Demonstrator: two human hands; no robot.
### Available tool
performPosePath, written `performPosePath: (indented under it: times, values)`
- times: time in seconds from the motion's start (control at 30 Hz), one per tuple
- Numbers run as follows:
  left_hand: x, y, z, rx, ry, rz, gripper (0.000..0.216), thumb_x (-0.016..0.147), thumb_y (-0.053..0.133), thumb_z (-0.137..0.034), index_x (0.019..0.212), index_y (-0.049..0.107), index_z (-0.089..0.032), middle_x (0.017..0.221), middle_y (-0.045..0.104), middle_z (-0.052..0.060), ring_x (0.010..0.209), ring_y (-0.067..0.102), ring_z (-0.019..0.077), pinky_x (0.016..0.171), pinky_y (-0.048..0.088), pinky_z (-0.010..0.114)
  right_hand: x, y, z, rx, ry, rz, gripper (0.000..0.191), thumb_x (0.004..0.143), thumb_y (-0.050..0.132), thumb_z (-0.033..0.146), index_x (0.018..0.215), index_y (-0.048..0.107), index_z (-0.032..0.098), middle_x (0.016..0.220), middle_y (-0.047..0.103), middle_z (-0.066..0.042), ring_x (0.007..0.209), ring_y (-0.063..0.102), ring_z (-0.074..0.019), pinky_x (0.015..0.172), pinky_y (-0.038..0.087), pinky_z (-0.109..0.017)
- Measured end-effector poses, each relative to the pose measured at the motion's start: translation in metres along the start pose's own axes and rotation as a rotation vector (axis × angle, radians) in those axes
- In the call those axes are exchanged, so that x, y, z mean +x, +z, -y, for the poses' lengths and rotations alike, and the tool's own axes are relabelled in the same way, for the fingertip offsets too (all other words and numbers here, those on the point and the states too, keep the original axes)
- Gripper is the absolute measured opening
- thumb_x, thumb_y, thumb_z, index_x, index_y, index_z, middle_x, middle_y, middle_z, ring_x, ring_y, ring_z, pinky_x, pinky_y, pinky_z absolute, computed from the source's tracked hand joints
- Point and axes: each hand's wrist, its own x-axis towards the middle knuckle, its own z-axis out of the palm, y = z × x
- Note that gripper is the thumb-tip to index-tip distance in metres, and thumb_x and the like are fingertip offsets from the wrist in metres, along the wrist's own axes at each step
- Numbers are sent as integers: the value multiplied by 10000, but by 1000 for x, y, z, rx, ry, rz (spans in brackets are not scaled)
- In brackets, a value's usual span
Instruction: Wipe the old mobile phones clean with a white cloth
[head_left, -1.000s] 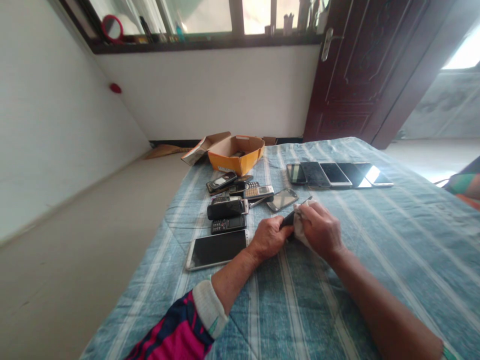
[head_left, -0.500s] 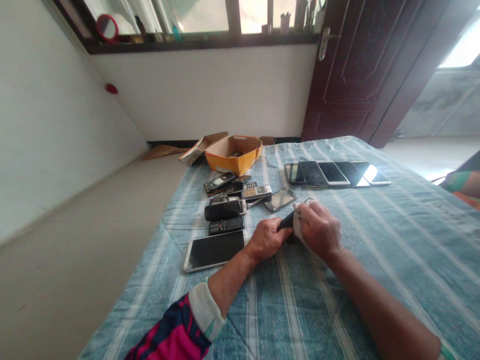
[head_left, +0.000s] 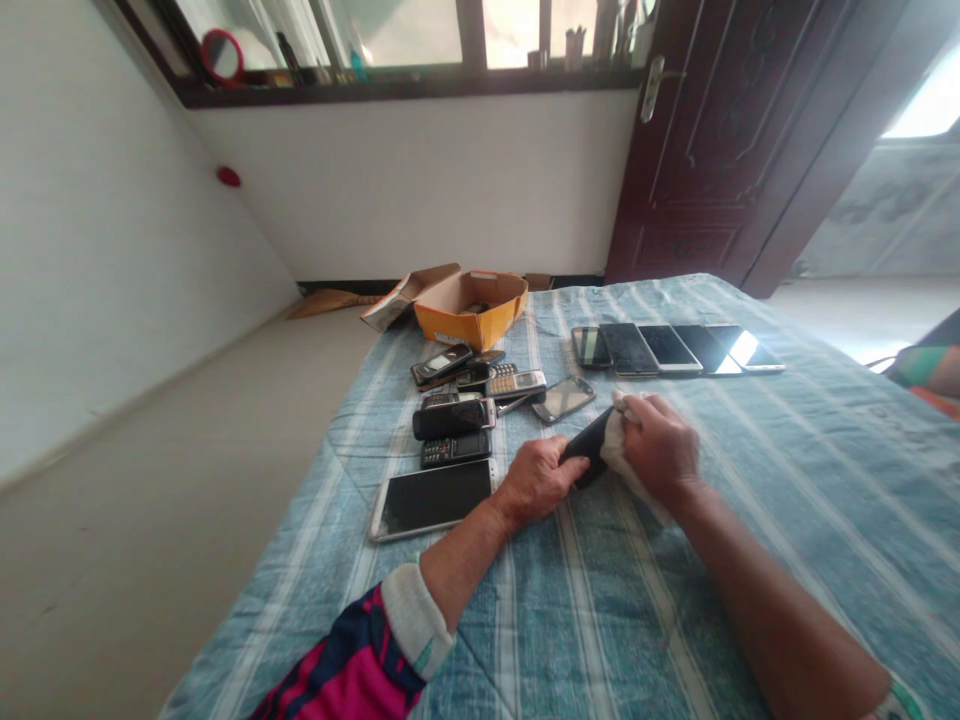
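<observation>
My left hand (head_left: 538, 477) is closed on one end of a dark phone (head_left: 589, 447), thumb on top, just above the bedspread. My right hand (head_left: 660, 447) grips a white cloth (head_left: 619, 450), which lies against the phone's other end; the fingers partly hide that end. Close to my left forearm lies a large white-framed phone (head_left: 431, 500), screen up. Beyond it is a loose pile of old keypad phones (head_left: 456, 448), some overlapping. A grey phone with a pale screen (head_left: 564, 399) rests just past my hands.
An open orange cardboard box (head_left: 471, 325) stands at the far edge of the blue striped bedspread (head_left: 750, 520). Several flat phones (head_left: 670, 349) lie side by side in a row at the back right. Behind are a wall and a brown door (head_left: 705, 150).
My right hand and the cloth have moved a little to the right along the phone, so more of its dark surface shows. My left hand keeps its grip.
</observation>
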Motion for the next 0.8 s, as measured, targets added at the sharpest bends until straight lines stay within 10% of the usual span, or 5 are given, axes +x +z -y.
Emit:
performPosePath:
  times: [0.3,0.8]
  values:
    - [-1,1,0,8,12,-9,215,783,551,-291,606,526,-171,534,498,-27,526,462,118,503,334,231,-1,3,-5,-44,109,69,205,815,460,168,855,661,162,696,568,-34,591,434,-135,540,220,-273]
    - [1,0,2,-45,-4,-17,230,774,560,-289,586,484,-182,550,489,-28,545,449,126,508,328,234,-15,-8,31,-67,-217,63,208,836,464,137,936,646,140,697,563,-51,684,470,-179,605,295,-285]
